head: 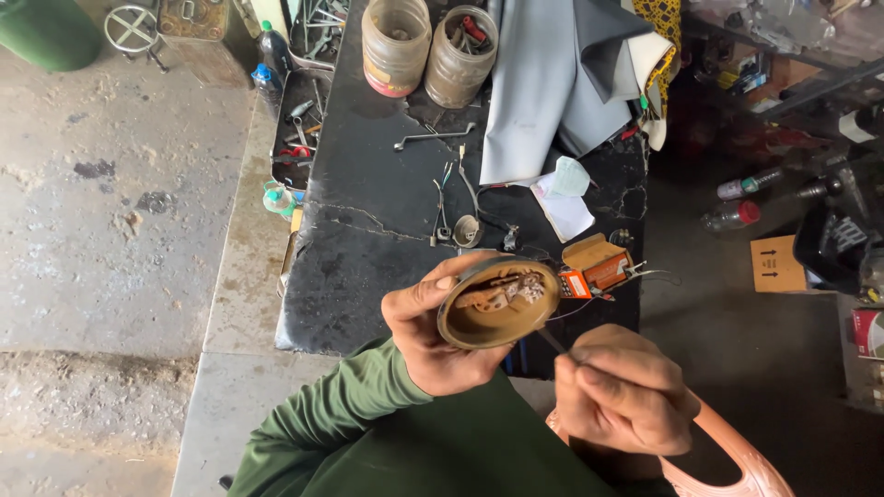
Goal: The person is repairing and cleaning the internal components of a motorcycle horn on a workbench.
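Observation:
My left hand [433, 327] grips a round, rusty brown metal housing [498, 304] with small copper and white parts inside, holding it tilted above the near edge of the black workbench [368, 212]. My right hand [622, 387] is closed around a thin dark tool [552, 341] whose tip points at the housing's lower right rim. Both sleeves are green.
On the bench lie an orange meter [597, 269], a wrench [433, 136], loose wires [451, 198], two jars of parts [396, 35], grey cloth [552, 83] and paper [564, 207]. A tool tray [299, 129] and bottles sit left. A cardboard box [773, 262] stands right.

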